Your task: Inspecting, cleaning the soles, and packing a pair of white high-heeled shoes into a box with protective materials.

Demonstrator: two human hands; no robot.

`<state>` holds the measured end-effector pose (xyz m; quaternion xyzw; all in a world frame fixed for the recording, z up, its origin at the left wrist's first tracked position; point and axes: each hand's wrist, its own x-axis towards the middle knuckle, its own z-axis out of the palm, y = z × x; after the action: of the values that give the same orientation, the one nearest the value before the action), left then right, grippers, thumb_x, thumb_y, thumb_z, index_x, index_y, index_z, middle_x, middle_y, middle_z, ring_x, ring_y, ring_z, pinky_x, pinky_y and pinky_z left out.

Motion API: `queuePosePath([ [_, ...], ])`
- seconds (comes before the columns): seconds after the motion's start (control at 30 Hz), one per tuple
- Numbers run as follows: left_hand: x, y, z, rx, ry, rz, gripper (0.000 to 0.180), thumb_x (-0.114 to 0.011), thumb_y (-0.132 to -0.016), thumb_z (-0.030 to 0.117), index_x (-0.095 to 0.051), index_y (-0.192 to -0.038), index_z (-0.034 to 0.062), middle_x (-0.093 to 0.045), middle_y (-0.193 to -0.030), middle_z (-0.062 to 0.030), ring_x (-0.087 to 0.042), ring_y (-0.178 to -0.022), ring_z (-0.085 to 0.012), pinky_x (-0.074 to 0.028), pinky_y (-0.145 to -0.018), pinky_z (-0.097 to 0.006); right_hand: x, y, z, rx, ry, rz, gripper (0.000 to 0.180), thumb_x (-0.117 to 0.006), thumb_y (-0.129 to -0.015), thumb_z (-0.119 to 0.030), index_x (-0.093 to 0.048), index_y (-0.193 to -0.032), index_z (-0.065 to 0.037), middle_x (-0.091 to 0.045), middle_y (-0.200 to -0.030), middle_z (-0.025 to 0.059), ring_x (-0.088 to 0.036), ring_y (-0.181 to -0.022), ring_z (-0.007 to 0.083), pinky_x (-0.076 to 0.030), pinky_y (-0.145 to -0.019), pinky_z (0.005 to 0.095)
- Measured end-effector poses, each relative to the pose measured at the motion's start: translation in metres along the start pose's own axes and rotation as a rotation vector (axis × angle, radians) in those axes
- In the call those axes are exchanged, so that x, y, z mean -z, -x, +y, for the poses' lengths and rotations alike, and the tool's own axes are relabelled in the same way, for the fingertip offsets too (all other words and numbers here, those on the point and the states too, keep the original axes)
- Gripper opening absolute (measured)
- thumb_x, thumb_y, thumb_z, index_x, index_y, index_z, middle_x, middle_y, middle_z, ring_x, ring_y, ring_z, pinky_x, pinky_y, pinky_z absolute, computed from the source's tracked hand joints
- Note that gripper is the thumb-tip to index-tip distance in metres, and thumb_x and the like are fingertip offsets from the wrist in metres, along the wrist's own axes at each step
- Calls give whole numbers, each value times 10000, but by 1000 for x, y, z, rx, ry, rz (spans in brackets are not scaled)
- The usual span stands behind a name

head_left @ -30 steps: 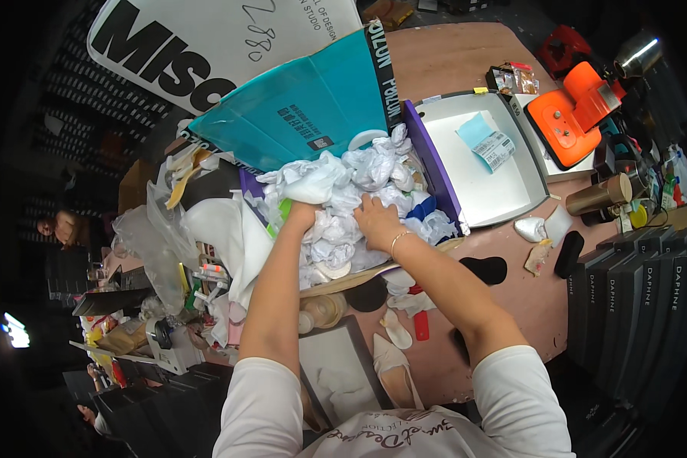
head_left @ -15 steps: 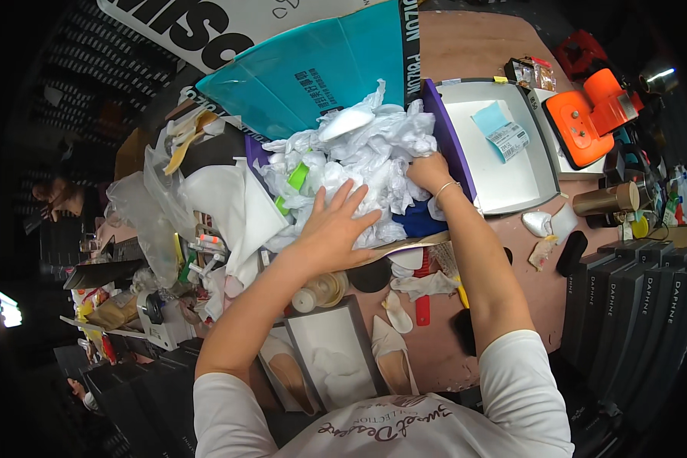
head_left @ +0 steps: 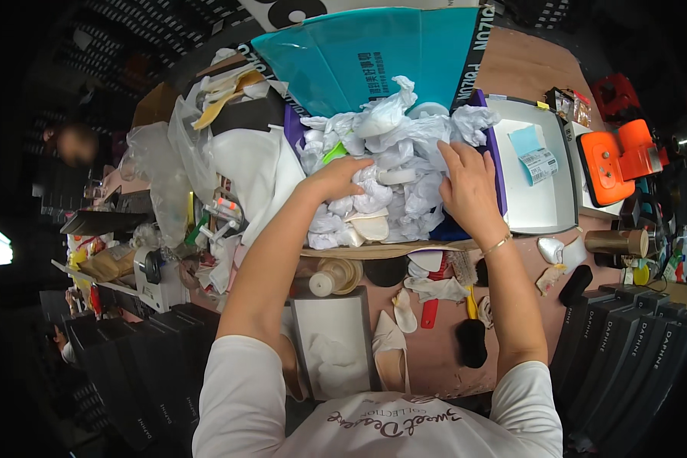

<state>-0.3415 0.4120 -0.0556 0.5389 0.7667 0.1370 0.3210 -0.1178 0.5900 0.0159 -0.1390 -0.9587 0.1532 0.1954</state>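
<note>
A purple box (head_left: 501,172) with a raised teal flap (head_left: 359,57) is heaped with crumpled white tissue paper (head_left: 424,179). My left hand (head_left: 336,182) is at the left of the heap, fingers curled round a wad of the tissue. Near it a bright green strip (head_left: 333,153) shows, and a cream padded piece (head_left: 370,227) lies at the box's near edge. My right hand (head_left: 472,191) rests over the right side of the heap, its fingers apart and touching the paper. What lies under the tissue is hidden.
An open white-lined box (head_left: 549,206) with a blue-and-white label stands to the right, beside an orange device (head_left: 611,168). Nearer me are a grey box (head_left: 332,320), a cream shoe (head_left: 389,355) and a black brush (head_left: 472,343). Dark shoeboxes (head_left: 626,343) are stacked at right.
My right hand has moved from deep in the box's right side to the top of the tissue, its fingers now spread. My left hand has closed into the paper. The heap has shifted.
</note>
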Motion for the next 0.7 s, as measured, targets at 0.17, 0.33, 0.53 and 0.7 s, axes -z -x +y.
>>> queuePosePath([
  [0.17,0,-10,-6,-9,15,-16,701,-725,-765,141,-416,-1393,95,-497,-1317,-202,-491,-1203,-343,-393,-1016,-367,-36,19,-15,347,-81,-449,405,-644,-722,-90,-581,-1122,-91,-574,-1101,144,-549,-1049,322,-416,-940,444],
  [0.33,-1,-4,-7,36,16,-2,697,-715,-773,143,-408,-1396,88,-496,-1319,-207,-486,-1212,-344,-385,-1024,-364,-65,13,34,-20,108,-419,506,-697,-680,-131,-531,-1158,-102,-567,-1035,187,-597,-939,377,-508,-799,436],
  [0.53,8,9,29,26,-110,143,672,-707,-770,148,-424,-1377,90,-489,-1317,-211,-481,-1200,-360,-390,-1009,-379,-102,6,76,-230,-112,-128,559,-706,-690,-154,-481,-1194,-68,-573,-1028,243,-595,-911,442,-502,-786,488],
  [0.7,19,67,99,-107,-406,262,478,-686,-744,98,-574,-1207,52,-518,-1274,-201,-511,-1144,-359,-424,-931,-416,-99,8,71,-258,-83,-160,600,-711,-704,-205,-454,-1228,-68,-582,-1006,235,-603,-893,432,-500,-777,493],
])
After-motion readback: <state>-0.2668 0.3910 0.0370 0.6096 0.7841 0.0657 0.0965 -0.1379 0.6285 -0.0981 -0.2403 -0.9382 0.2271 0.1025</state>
